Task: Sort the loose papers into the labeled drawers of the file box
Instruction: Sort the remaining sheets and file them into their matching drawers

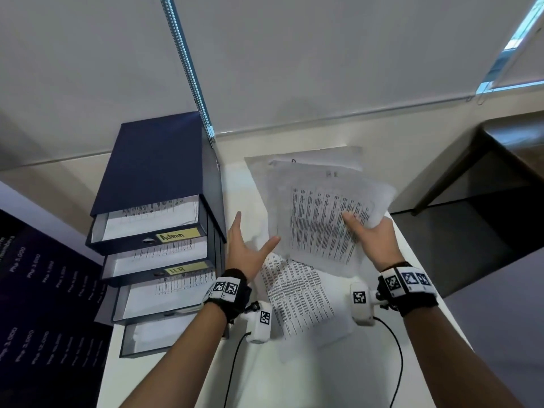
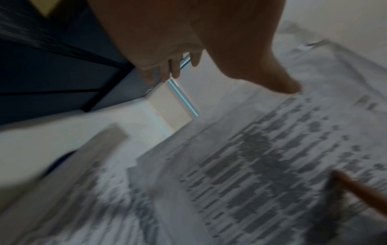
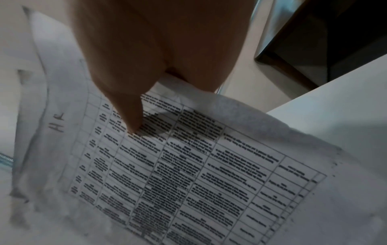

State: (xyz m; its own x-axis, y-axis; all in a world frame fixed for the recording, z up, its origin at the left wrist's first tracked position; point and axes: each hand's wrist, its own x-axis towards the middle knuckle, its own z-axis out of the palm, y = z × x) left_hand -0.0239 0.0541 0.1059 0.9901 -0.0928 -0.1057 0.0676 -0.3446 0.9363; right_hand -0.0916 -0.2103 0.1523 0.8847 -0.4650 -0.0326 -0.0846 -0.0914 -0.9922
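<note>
A dark blue file box point(image 1: 159, 160) stands at the left of the white table, its drawers pulled out with papers inside. The top drawer is labeled "Admin" point(image 1: 178, 234), the one below "HR" point(image 1: 185, 268). My right hand point(image 1: 369, 231) pinches a printed sheet point(image 1: 321, 219) marked "HR" point(image 3: 56, 123) by its right edge, thumb point(image 3: 130, 112) on top, lifted above the table. My left hand point(image 1: 250, 245) is spread with straight fingers, holding nothing, just left of that sheet's lower corner. More sheets lie beneath: one point(image 1: 297, 298) near my wrists, another point(image 1: 306, 157) farther back.
A bead chain point(image 1: 188, 69) hangs down by the box's back right corner against a grey roller blind. A dark bench or table point(image 1: 500, 160) stands off to the right beyond the table edge point(image 1: 412, 248). Wrist camera cables trail over the near table.
</note>
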